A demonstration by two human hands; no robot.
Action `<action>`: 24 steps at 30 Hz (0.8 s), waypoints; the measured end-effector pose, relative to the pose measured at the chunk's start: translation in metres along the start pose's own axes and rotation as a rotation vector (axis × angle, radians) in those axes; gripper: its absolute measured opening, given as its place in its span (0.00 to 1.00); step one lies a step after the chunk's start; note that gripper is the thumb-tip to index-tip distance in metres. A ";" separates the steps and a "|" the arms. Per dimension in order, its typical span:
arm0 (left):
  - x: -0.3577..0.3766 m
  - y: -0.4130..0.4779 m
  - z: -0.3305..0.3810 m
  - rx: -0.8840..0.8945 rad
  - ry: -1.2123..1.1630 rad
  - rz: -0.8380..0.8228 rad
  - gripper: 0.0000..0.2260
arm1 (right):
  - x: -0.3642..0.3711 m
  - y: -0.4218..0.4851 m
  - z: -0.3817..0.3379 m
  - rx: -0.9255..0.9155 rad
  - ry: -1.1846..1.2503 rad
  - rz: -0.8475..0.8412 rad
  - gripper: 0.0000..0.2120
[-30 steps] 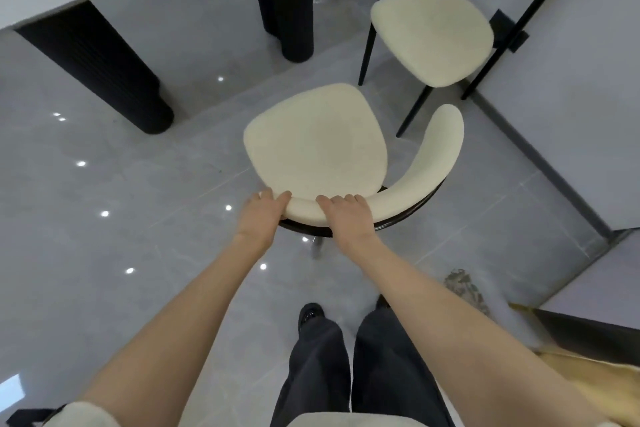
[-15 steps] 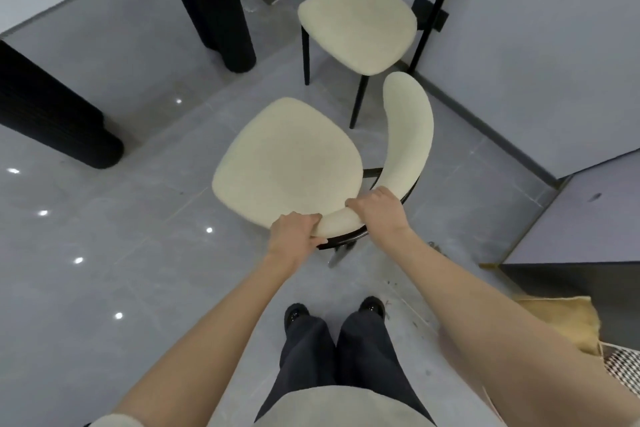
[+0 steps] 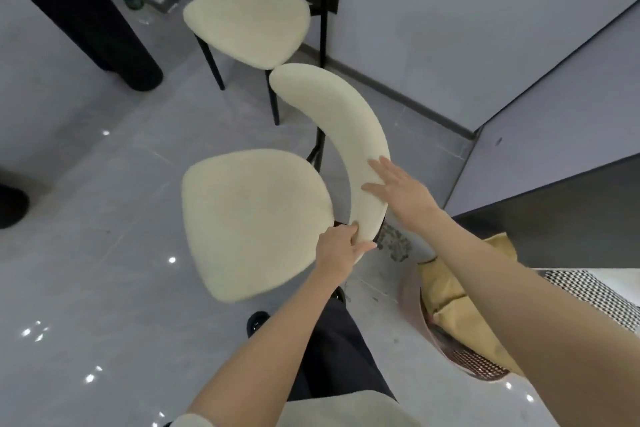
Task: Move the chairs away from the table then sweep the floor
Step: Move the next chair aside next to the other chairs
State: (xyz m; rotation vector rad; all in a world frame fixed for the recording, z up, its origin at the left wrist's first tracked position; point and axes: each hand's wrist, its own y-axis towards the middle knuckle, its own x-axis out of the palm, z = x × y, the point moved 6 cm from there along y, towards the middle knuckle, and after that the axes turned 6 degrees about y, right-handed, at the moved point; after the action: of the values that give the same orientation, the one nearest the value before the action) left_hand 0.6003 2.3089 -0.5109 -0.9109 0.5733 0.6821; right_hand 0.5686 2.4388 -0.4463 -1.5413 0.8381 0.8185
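Note:
A cream padded chair (image 3: 252, 218) with black legs stands on the grey floor in front of me, its curved backrest (image 3: 346, 135) on the right side. My left hand (image 3: 337, 248) grips the near end of that backrest, thumb and fingers curled round it. My right hand (image 3: 401, 189) lies flat with straight fingers against the outer side of the backrest. A second cream chair (image 3: 247, 21) stands just behind, close to the grey wall. The black ribbed table leg (image 3: 86, 21) rises at the upper left.
A pink mesh basket (image 3: 450, 347) with yellow bags stands on the floor at my right. A dark cabinet (image 3: 571, 211) and grey wall close the right side. A plastic bottle (image 3: 131, 0) sits by the far wall. Open floor lies to the left.
The chair has turned and moved right, nearer the second chair and the wall. My right hand has let go of the backrest and now lies open against it.

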 end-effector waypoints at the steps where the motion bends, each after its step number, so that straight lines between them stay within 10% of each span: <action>1: 0.005 0.002 0.004 0.026 -0.072 -0.040 0.20 | 0.002 -0.007 0.012 0.048 0.075 0.040 0.32; 5: 0.008 0.000 0.002 0.070 -0.351 -0.165 0.24 | 0.028 -0.014 0.027 0.172 0.438 0.130 0.31; 13: -0.061 0.034 -0.022 0.080 0.061 -0.035 0.27 | 0.039 -0.009 -0.001 0.516 0.836 0.396 0.33; 24: -0.171 0.125 0.013 0.503 0.560 0.222 0.39 | 0.023 0.031 0.008 1.029 0.756 0.394 0.46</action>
State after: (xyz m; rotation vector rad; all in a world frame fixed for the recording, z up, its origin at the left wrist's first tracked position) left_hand 0.3980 2.3265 -0.4490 -0.5565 1.2961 0.4380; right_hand 0.5530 2.4420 -0.4829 -0.7077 1.7952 -0.0538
